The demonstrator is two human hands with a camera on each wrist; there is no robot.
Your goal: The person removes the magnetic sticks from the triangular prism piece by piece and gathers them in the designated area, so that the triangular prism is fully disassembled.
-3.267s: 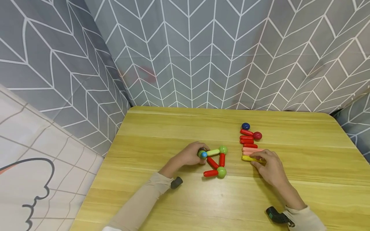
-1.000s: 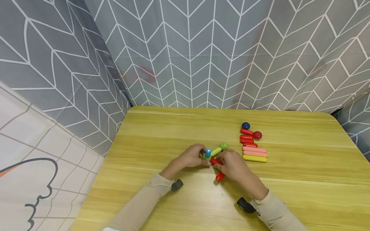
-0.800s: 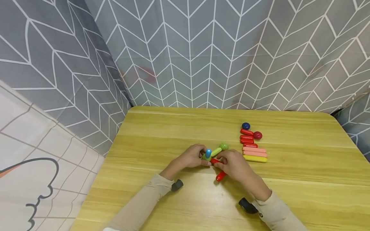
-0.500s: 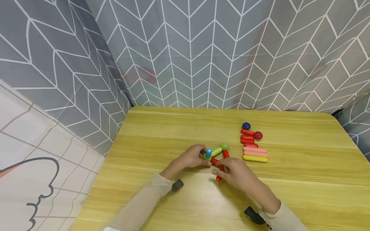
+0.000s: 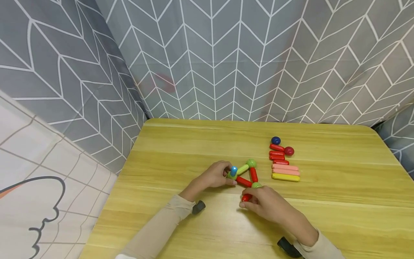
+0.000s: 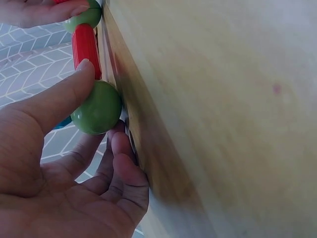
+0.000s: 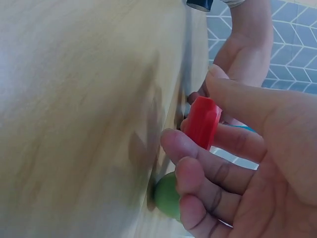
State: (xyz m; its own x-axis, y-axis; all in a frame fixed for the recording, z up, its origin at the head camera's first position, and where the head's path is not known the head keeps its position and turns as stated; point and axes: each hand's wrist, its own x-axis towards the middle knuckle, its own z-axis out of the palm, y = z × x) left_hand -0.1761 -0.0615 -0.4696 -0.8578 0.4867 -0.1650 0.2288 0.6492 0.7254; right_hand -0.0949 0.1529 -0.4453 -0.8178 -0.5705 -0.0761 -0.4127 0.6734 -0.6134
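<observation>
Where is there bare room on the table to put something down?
The table is bare between the pink sticks and its right edge, left of the left hand, and between the two sleeves. Crowded: between that hand and the right hand, where the stick-and-ball triangle lies; its gap to the yellow stick is narrow.

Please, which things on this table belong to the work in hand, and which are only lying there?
In the work: three green balls, blue stick, light green stick, three red sticks.

Lying aside, perhaps spares: dark blue ball, dark red ball, four red sticks, two pink sticks, yellow stick.
</observation>
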